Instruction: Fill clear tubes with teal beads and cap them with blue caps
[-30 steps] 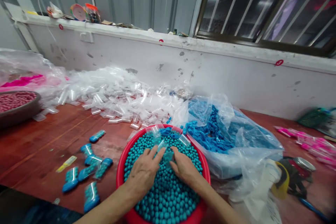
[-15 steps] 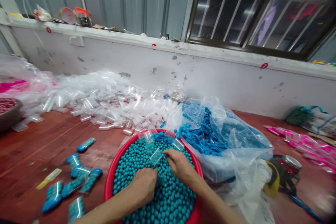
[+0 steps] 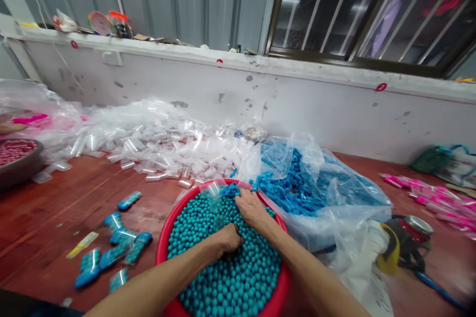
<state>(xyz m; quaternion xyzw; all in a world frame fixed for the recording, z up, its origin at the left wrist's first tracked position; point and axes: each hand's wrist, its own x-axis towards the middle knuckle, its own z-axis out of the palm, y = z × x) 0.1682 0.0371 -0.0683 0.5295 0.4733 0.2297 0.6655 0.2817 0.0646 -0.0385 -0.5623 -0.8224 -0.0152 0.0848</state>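
Note:
A red basin (image 3: 160,245) full of teal beads (image 3: 230,287) stands in front of me. My left hand (image 3: 227,240) is closed, fingers curled down into the beads; whatever they hold is hidden. Toward the basin's far rim, my right hand (image 3: 253,208) reaches with fingers extended, tips beside several blue plastic pieces (image 3: 229,190) lying on the beads. A clear plastic sleeve (image 3: 244,186) shows at those fingertips; I see no firm grip on it. Another clear sleeve (image 3: 213,190) rests near the rim.
Filled bead packs (image 3: 113,255) with blue ends and a yellow-handled item (image 3: 82,244) lie left. Empty clear sleeves (image 3: 178,153) are heaped behind. A bag of blue pieces (image 3: 293,188) sits right, with pink pieces (image 3: 439,198) beyond. A bowl of pink beads (image 3: 17,166) stands far left.
My right hand has moved away from me toward the blue pieces at the far rim. My left hand has shifted right over the beads. The clear sleeve between them no longer shows there.

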